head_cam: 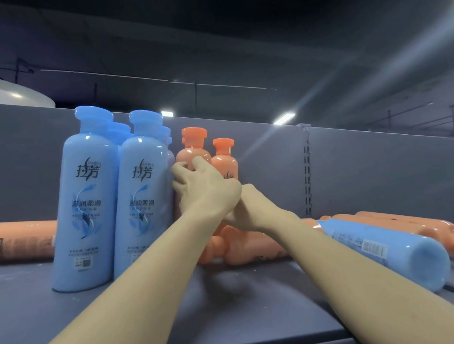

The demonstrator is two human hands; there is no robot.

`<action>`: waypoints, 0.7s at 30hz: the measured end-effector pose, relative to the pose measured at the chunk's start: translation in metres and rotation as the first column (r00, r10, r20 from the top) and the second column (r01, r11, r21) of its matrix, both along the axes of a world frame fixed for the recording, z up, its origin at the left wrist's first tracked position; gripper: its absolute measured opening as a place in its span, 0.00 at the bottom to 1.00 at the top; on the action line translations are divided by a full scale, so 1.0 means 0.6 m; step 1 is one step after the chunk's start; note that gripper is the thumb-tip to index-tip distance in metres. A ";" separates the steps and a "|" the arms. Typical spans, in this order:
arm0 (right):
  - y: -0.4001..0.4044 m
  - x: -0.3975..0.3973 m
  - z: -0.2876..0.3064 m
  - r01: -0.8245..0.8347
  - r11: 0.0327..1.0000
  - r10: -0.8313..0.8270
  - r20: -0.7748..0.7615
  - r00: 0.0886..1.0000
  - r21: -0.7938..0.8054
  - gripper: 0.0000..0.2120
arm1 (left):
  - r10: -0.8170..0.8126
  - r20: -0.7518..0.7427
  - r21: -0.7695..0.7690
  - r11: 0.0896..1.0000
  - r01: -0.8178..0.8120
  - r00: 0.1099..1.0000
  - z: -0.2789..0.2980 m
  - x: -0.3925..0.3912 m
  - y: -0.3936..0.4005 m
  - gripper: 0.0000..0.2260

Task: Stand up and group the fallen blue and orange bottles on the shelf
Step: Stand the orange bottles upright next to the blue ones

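A dark grey shelf with a grey back panel fills the view from the head camera, seen from low down. Standing at left is a cluster of tall blue bottles, the front two side by side with labels facing forward. Just right of them stand two upright orange bottles, close to the back panel. One blue bottle lies on its side at right, base toward the camera, with several orange bottles fallen behind it. Another orange bottle lies at far left behind the blue cluster. Two bare forearms reach in. The left hand curls its fingers round the nearer upright orange bottle. The right hand sits just under the left wrist, beside more fallen orange bottles; its grip cannot be made out.
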State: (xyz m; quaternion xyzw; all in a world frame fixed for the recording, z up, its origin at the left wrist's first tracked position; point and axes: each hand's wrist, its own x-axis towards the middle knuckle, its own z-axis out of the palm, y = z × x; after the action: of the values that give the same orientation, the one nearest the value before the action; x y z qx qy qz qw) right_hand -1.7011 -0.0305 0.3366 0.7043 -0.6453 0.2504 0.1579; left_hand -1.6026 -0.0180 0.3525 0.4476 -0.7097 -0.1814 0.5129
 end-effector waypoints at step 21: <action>0.082 -0.068 -0.012 0.116 0.983 -0.113 0.024 0.993 -0.144 0.23 | -0.001 0.526 -0.134 0.988 0.083 0.851 -0.029 -0.014 -0.010 0.23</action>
State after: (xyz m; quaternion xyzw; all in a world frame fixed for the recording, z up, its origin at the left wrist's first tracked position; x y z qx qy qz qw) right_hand -1.7420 0.0185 0.3296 0.6507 -0.6659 0.2928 0.2178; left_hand -1.6112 -0.0242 0.3353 0.4241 -0.8439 -0.0093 0.3284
